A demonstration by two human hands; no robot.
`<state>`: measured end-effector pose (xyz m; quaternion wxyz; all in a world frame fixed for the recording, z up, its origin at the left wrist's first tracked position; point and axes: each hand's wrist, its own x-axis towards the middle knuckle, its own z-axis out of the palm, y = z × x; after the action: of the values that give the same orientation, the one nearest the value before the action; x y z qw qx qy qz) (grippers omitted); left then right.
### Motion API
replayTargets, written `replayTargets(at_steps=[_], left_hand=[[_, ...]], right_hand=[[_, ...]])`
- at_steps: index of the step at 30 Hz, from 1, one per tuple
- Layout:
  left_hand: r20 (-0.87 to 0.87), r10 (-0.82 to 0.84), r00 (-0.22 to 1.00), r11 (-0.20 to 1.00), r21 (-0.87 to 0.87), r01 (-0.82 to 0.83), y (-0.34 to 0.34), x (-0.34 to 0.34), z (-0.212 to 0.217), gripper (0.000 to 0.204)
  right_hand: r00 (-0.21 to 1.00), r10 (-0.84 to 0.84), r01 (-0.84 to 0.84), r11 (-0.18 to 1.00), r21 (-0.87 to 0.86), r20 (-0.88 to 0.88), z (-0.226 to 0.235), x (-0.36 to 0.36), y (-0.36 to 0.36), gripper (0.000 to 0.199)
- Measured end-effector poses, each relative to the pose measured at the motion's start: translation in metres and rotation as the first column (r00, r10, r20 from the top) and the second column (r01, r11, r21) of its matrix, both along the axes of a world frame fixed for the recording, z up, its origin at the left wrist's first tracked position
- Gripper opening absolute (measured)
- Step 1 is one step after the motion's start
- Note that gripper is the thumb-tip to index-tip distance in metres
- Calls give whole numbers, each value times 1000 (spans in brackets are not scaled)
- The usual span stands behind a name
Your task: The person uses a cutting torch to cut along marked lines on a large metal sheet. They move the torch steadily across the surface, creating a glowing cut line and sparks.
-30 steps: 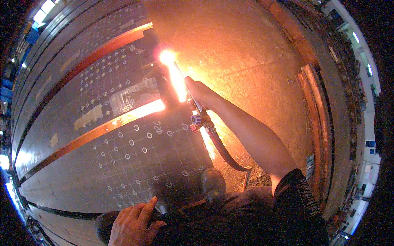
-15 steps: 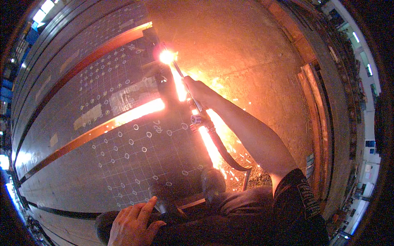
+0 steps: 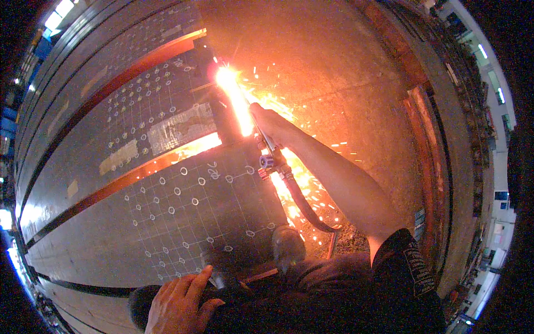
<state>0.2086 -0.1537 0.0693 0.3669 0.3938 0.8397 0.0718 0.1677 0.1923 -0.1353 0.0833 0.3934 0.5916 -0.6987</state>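
Note:
My right hand (image 3: pixel 268 123) is closed around the tube of a cutting torch (image 3: pixel 272 149), which points away from me and up-left. A white-hot glare (image 3: pixel 227 78) burns at its tip, at the end of a steel beam, and hides the nozzle. From the torch's valve end a hose (image 3: pixel 305 206) curves down toward my leg. My left hand (image 3: pixel 181 303) lies on my dark-clothed knee, fingers stretched and thumb apart, holding nothing. Just ahead of it is a steel beam (image 3: pixel 167 222) marked with a chalk grid and small circles.
More steel beams (image 3: pixel 147 92) lie side by side to the left, with glowing gaps between them. Sparks (image 3: pixel 314 189) scatter over the concrete floor (image 3: pixel 334 67) under my right arm. Long rusty steel pieces (image 3: pixel 428 145) lie at the right. My shoe (image 3: pixel 288 245) stands by the near beam's end.
The glare at the torch tip has grown and sparks fly wider across the floor to the right. Light in the near gap between the beams has dimmed. Both hands have hardly moved.

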Motion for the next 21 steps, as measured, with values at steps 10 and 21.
replayTargets(at_steps=[10, 21], left_hand=[[-6, -1, 1000, 1000, 9, 1, -2, 1, -2, 57], [-3, -1, 1000, 1000, 28, 1, -4, 1, -3, 58]], right_hand=[[997, -77, 78, 997, -3, 19, -7, -3, -2, 44], [1000, -19, 19, 1000, 9, -11, -12, -2, -2, 50]])
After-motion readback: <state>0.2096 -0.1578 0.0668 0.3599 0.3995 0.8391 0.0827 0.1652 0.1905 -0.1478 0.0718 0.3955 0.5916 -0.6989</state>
